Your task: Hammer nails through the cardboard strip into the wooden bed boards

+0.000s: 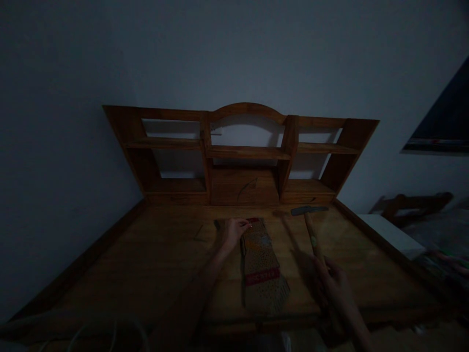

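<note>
My right hand [335, 279] is wrapped round the wooden handle of a hammer [311, 232], held up over the right part of the desk with its dark metal head at the top. My left hand [234, 231] is closed in a pinch over the far end of a flattened cardboard piece [262, 256]. A tiny bright spot shows at the fingertips, but what they hold is too small to make out. The cardboard lies on the wooden desk [157, 264], brown with red bands and many dark specks like small holes.
A wooden shelf unit [249, 152] with several compartments stands along the back of the desk. Thin dark slivers [199, 232] lie left of my left hand. To the right are a white surface [390, 234] and a wooden chair back [417, 205]. The room is dim.
</note>
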